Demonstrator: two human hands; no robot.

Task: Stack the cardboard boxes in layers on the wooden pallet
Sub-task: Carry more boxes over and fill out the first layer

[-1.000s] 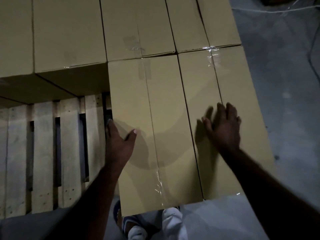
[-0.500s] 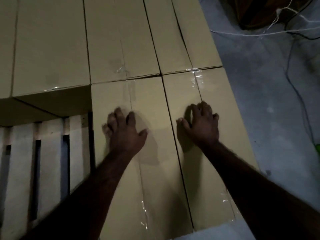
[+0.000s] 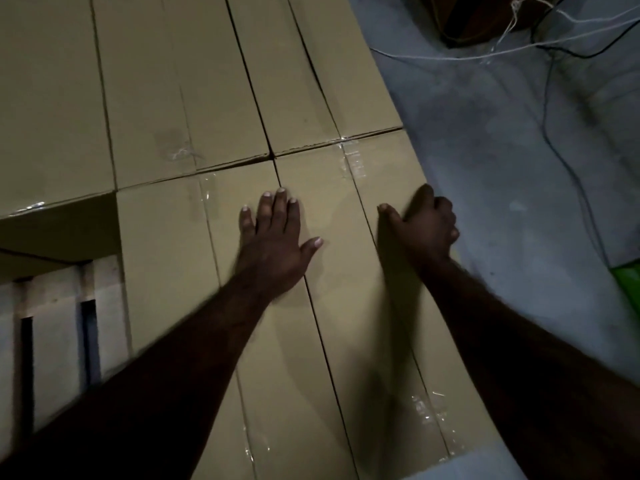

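Two long taped cardboard boxes lie side by side in front of me, the left box [image 3: 166, 258] and the right box [image 3: 349, 271]. My left hand [image 3: 277, 244] rests flat with fingers spread across the seam between them and holds nothing. My right hand [image 3: 427, 226] is at the right box's outer edge, thumb on top and fingers curled down over the side. More boxes [image 3: 214, 81] fill the row behind, touching the near pair. Bare slats of the wooden pallet [image 3: 52, 306] show at lower left.
A box [image 3: 52, 109] at the far left borders the pallet's bare slats. Right of the stack is grey concrete floor [image 3: 502, 168] with a dark cable [image 3: 550, 140], white string [image 3: 460, 57] and a green object [image 3: 628, 289] at the right edge.
My left hand slid right from the left box's top to the seam between the two boxes. My right hand moved right to the outer edge and curled over it. The view shifted right.
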